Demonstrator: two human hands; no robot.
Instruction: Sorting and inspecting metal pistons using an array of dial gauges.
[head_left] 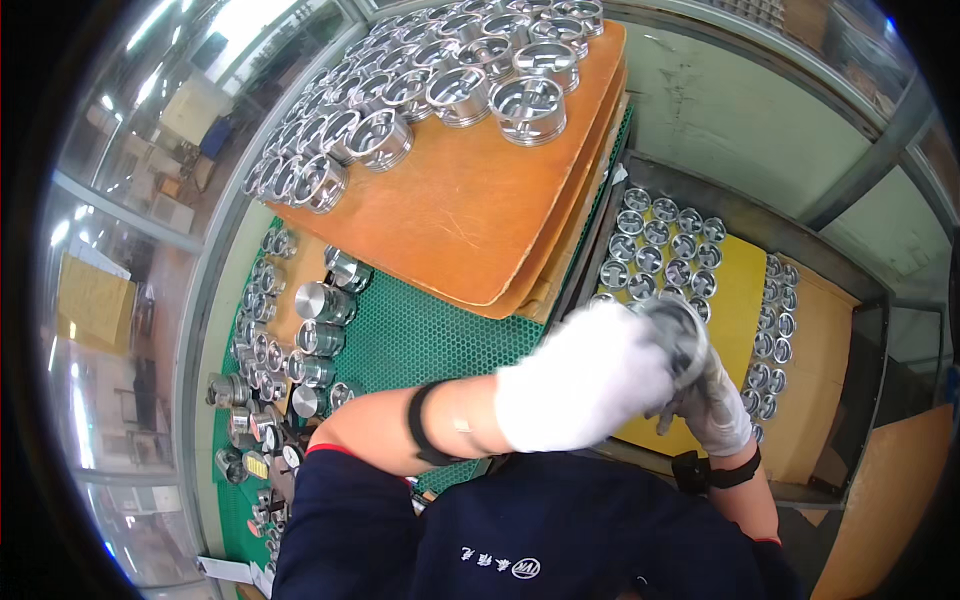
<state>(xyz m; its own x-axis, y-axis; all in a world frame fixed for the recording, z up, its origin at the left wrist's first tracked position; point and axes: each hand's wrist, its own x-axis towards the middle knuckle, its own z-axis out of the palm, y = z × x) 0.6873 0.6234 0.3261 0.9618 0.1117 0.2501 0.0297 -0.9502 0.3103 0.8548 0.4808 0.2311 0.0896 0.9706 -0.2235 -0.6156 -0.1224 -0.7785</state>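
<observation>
Both gloved hands, left hand (590,375) and right hand (712,400), hold one metal piston (680,325) above the yellow tray (735,300) | it seems heavy, stiff, smooth | I grip its round skirt.

Single head view, fisheye, looking steeply down, close over workbench (420,330)

Gloved hands (655,375) gripping metal piston (680,330), pistons w/ orange boards (470,200)
</observation>
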